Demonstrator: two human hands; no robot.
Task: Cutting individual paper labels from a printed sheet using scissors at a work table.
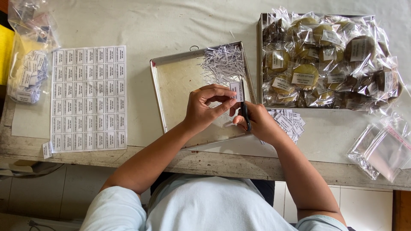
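— Two hands meet over the right edge of the shallow metal tray (171, 85), near the front edge of the table (141, 25). The left hand (205, 107) pinches a small white label (236, 90) between thumb and fingertips.

— And the right hand (259, 123)?

— Closed around dark-handled scissors (246, 114), just right of the label and touching the left hand's fingertips. The label's long axis runs roughly away from the person, the blades alongside it.

— Which hand is nearer?

— The left holds it outright. The blade tips are hidden behind the fingers, so whether they're parted I can't tell.

— Around them?

— Paper trimmings (222, 64) in the tray's far right corner, cut labels (289, 122) under the right wrist, an uncut label sheet (89, 98) well to the left, bagged cookies (325, 60) far right.
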